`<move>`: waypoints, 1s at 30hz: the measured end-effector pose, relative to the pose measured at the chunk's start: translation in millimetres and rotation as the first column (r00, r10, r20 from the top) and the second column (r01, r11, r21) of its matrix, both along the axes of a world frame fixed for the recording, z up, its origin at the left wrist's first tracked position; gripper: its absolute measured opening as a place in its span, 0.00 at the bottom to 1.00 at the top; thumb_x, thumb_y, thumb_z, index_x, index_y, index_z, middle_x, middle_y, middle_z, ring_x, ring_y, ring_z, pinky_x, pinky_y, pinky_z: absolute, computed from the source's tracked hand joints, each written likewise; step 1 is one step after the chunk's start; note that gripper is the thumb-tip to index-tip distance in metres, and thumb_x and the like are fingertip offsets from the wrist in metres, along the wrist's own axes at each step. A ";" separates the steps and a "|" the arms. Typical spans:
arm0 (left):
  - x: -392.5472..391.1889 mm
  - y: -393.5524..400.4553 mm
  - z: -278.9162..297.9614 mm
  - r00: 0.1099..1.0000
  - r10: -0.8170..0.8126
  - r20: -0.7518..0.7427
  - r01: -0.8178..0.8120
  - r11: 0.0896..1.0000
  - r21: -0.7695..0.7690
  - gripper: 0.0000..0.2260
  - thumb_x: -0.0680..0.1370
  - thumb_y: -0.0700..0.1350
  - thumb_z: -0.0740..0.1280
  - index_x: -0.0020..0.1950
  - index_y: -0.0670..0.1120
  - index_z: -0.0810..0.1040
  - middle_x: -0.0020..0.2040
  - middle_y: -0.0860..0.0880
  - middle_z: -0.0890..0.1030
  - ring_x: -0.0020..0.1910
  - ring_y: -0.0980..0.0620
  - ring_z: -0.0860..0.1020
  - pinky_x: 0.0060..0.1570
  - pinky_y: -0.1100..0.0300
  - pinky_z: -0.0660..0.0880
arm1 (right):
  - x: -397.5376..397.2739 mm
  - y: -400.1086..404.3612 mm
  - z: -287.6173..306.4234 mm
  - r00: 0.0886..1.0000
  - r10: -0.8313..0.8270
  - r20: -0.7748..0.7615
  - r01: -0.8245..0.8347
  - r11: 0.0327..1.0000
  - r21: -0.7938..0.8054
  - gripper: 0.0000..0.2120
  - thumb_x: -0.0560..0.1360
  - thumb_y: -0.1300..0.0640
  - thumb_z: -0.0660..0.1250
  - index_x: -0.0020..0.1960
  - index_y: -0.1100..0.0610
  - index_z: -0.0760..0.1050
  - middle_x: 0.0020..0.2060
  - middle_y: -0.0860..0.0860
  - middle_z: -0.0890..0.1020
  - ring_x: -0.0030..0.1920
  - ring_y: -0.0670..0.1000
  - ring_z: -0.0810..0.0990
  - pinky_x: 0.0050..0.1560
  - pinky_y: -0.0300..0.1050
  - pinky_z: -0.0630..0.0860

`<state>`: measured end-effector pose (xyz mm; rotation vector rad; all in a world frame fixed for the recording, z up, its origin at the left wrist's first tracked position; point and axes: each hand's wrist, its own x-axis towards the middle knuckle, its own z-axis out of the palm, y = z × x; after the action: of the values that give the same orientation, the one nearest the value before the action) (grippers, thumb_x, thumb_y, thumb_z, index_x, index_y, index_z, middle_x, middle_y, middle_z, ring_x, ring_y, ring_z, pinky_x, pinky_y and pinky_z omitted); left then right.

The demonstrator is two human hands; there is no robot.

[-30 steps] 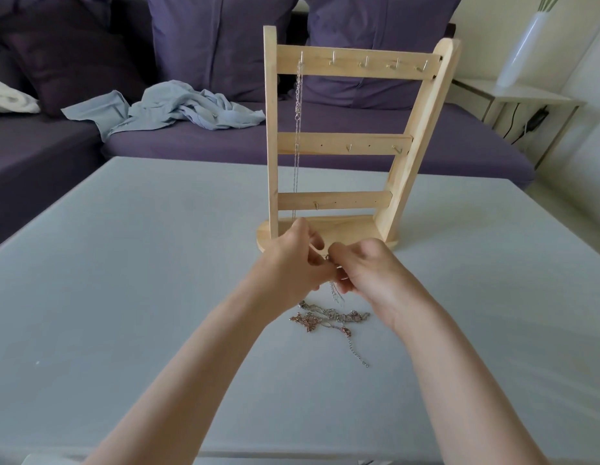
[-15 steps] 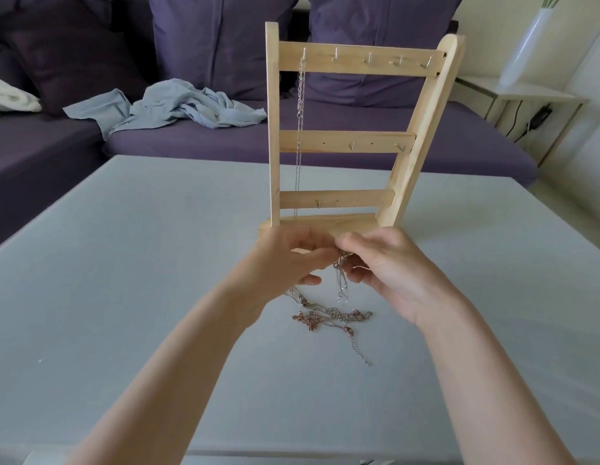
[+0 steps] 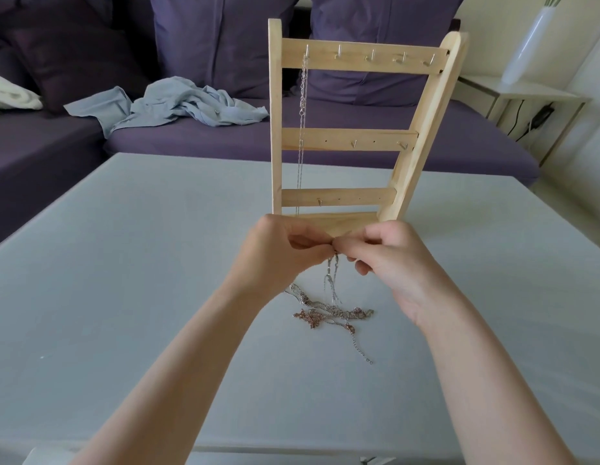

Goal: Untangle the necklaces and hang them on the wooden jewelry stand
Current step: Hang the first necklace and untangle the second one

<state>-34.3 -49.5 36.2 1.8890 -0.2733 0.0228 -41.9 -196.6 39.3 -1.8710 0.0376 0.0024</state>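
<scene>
Pinching one chain together, the left hand (image 3: 285, 253) and right hand (image 3: 389, 260) are lifting it off the tangled necklaces (image 3: 332, 313) mid-table before the wooden jewelry stand (image 3: 345, 135); pulling risks tightening knots.

Setting: home living room. Evidence: purple sofa (image 3: 325, 135) with cushions (image 3: 221, 41), crumpled blue garment (image 3: 177, 105), white side table (image 3: 526, 92) bearing vase (image 3: 530, 45).

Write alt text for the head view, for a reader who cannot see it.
Left hand and right hand pinch a silver chain together above a tangle of necklaces on the grey table. Behind stands a wooden jewelry stand with one necklace on its top-left hook.
</scene>
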 end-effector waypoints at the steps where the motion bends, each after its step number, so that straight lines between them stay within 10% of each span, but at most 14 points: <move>1: 0.5 0.7 -0.2 0.999 0.003 -0.035 -0.005 0.999 -0.042 0.07 0.71 0.38 0.72 0.39 0.50 0.83 0.29 0.57 0.80 0.29 0.64 0.76 0.32 0.72 0.72 | -0.6 0.4 1.2 0.999 0.005 0.036 -0.005 1.000 0.002 0.06 0.71 0.60 0.70 0.37 0.62 0.79 0.31 0.51 0.74 0.30 0.47 0.69 0.37 0.38 0.67; 7: -0.5 5.1 1.3 0.933 -0.114 -0.342 0.034 0.972 -0.231 0.05 0.74 0.45 0.69 0.44 0.44 0.81 0.34 0.54 0.78 0.32 0.61 0.75 0.34 0.70 0.73 | 0.0 0.8 6.1 0.981 0.094 0.168 -0.097 0.995 0.011 0.05 0.72 0.62 0.70 0.38 0.62 0.79 0.38 0.45 0.76 0.29 0.38 0.71 0.36 0.32 0.69; 14: -1.6 -7.2 -10.0 0.972 -0.058 -0.229 0.103 0.977 0.189 0.08 0.74 0.41 0.64 0.36 0.44 0.78 0.32 0.50 0.78 0.31 0.54 0.72 0.36 0.62 0.73 | 0.7 -0.3 4.2 0.992 0.051 0.114 -0.064 0.992 0.112 0.10 0.75 0.62 0.65 0.36 0.61 0.76 0.29 0.50 0.76 0.30 0.48 0.73 0.33 0.38 0.70; 21: 5.6 3.5 -10.0 0.937 0.063 -0.344 -0.139 0.970 -0.202 0.08 0.77 0.39 0.65 0.38 0.43 0.76 0.34 0.50 0.78 0.28 0.59 0.75 0.33 0.68 0.75 | -4.1 -2.0 14.4 0.993 0.066 -0.101 -0.006 0.861 0.508 0.10 0.75 0.63 0.64 0.35 0.60 0.70 0.26 0.51 0.75 0.21 0.45 0.67 0.20 0.34 0.61; 27: 11.3 4.2 -2.3 0.818 -0.250 -0.517 -0.330 0.533 -0.779 0.05 0.76 0.36 0.64 0.39 0.39 0.74 0.30 0.47 0.76 0.25 0.56 0.75 0.31 0.67 0.77 | -6.5 -1.1 15.2 0.969 0.153 -0.196 -0.041 0.877 0.479 0.12 0.75 0.64 0.62 0.33 0.61 0.69 0.29 0.54 0.75 0.18 0.43 0.64 0.17 0.32 0.53; 30: 11.2 4.3 -0.5 0.822 -0.238 -0.518 -0.348 0.510 -0.786 0.07 0.76 0.37 0.64 0.38 0.41 0.72 0.29 0.49 0.73 0.23 0.59 0.70 0.21 0.72 0.67 | -6.7 0.7 16.8 0.971 0.115 -0.208 -0.002 0.879 0.477 0.12 0.75 0.66 0.61 0.33 0.62 0.69 0.28 0.54 0.77 0.19 0.44 0.68 0.15 0.32 0.55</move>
<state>-23.1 -45.2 35.7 0.7872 0.2235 -0.3190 -48.6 -196.0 56.1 -1.3685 0.1296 0.2526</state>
